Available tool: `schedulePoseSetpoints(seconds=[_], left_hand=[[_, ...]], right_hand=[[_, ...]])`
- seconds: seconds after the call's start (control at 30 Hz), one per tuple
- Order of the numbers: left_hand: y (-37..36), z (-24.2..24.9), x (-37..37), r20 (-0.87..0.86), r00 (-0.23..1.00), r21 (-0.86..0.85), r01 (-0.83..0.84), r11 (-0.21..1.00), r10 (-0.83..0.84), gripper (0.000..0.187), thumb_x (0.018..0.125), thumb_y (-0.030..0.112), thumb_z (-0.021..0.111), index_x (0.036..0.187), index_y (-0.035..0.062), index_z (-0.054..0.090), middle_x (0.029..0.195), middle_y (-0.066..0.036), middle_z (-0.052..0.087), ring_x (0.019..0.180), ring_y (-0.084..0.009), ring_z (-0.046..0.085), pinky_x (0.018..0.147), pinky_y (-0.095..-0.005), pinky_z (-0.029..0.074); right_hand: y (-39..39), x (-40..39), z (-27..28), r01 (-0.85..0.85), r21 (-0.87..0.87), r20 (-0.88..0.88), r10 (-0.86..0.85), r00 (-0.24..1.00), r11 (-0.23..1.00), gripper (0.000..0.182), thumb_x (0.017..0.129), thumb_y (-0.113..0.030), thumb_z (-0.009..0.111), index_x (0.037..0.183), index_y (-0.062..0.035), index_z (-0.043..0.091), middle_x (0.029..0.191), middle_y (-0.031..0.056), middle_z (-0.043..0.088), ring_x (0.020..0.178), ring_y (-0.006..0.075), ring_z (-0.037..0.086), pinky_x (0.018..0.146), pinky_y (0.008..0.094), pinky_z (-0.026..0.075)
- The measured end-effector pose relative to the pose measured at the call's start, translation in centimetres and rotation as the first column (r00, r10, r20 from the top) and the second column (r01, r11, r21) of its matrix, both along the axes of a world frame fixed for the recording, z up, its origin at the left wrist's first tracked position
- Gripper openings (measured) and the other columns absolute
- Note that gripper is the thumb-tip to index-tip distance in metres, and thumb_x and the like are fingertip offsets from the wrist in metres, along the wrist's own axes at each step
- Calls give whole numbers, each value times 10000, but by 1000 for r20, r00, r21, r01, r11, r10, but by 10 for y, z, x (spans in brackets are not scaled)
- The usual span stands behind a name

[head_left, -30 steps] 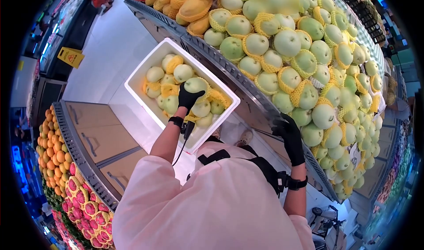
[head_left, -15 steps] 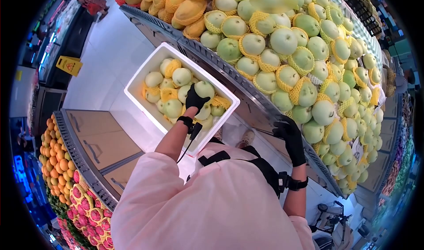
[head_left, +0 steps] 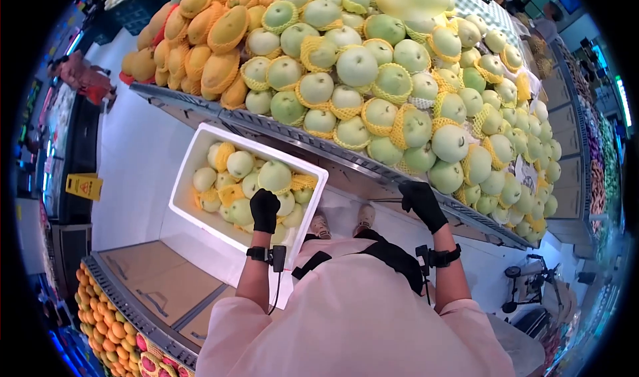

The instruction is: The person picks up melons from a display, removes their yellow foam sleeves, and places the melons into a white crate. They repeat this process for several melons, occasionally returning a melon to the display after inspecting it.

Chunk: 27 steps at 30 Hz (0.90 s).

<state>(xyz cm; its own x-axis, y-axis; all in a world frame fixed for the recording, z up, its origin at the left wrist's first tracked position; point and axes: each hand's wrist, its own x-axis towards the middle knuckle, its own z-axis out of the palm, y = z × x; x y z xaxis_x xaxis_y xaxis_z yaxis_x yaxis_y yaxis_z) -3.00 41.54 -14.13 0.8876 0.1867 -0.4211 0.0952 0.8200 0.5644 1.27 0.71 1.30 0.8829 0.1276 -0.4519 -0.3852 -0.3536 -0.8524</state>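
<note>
My left hand, in a black glove, is curled into a fist over the near side of a white foam box. No fruit shows in it. Just beyond its knuckles a large pale green round fruit lies on top of the others in the box, some wrapped in yellow foam nets. My right hand, also black-gloved, has its fingers bent together at the grey edge of the fruit display. Nothing shows in it. Green fruit is heaped just beyond.
Netted orange-yellow fruit fills the display's left end. A lower-left stand holds orange fruit. A yellow floor sign stands at the left, with a person farther back. A wheeled frame is at the lower right.
The view has turned and shifted. My left hand has drawn back from the large green fruit, which stays in the box. My right hand's fingers, spread before, are now curled together.
</note>
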Motion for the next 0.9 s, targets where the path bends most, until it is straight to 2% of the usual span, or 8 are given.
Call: schedulePoseSetpoints(seconds=[0.23,0.33,0.37,0.43,0.7,0.73,0.77,0.9], left_hand=[[-42,23,24,-47,992,-107,108,988,-114,432,958,267,436,555,194,301,496,19,226,421,-141,278,431,-293,253],[-66,24,33,46,994,-259,106,960,-98,451,951,294,445,527,217,311,482,23,262,425,-151,309,453,-304,281],[-70,18,36,134,939,232,280,932,-315,415,913,261,460,516,204,353,486,12,338,451,-159,378,474,-311,319],[-82,14,41,-79,881,997,65,-46,-467,348,838,194,491,494,176,436,494,-9,489,502,-176,517,515,-325,394],[-150,48,76,-49,877,963,168,210,-479,322,912,223,414,601,139,424,526,-13,413,509,-199,430,540,-326,372],[-159,50,82,100,874,458,384,802,-475,330,911,232,424,591,151,412,522,-7,383,496,-197,398,525,-327,350],[-168,52,88,57,964,-340,263,903,-260,338,909,241,434,582,162,400,518,0,353,484,-195,367,511,-327,328],[-213,80,107,-6,964,-483,230,845,-266,406,963,305,394,572,194,385,511,16,335,472,-164,340,493,-311,299]], right_hand=[[-41,-4,-37,-47,-219,357,125,926,975,407,921,-389,573,700,-47,556,544,-3,482,489,96,458,486,264,356],[-48,-11,-14,178,-67,25,-177,984,982,385,938,-362,549,730,-39,581,569,4,515,515,93,481,496,256,366],[-52,-12,-6,174,-62,48,-171,984,983,365,942,-342,544,752,-35,597,578,6,526,524,93,489,499,254,370],[-59,-13,-2,168,-33,108,-164,981,985,316,945,-296,539,800,-28,625,595,13,551,537,92,500,505,249,378],[-106,2,8,200,-73,183,-184,966,977,219,883,-223,624,816,-20,673,618,21,611,547,89,537,515,252,415],[-112,5,11,181,-115,245,-149,958,977,228,873,-231,638,796,-19,673,606,20,607,547,88,543,509,253,416],[-119,7,17,198,-141,199,-168,966,970,285,870,-266,654,741,-12,655,575,25,593,545,85,552,503,259,421],[-152,14,23,283,-77,119,-273,954,956,394,906,-363,604,679,-40,601,532,0,536,467,73,478,451,235,366]])
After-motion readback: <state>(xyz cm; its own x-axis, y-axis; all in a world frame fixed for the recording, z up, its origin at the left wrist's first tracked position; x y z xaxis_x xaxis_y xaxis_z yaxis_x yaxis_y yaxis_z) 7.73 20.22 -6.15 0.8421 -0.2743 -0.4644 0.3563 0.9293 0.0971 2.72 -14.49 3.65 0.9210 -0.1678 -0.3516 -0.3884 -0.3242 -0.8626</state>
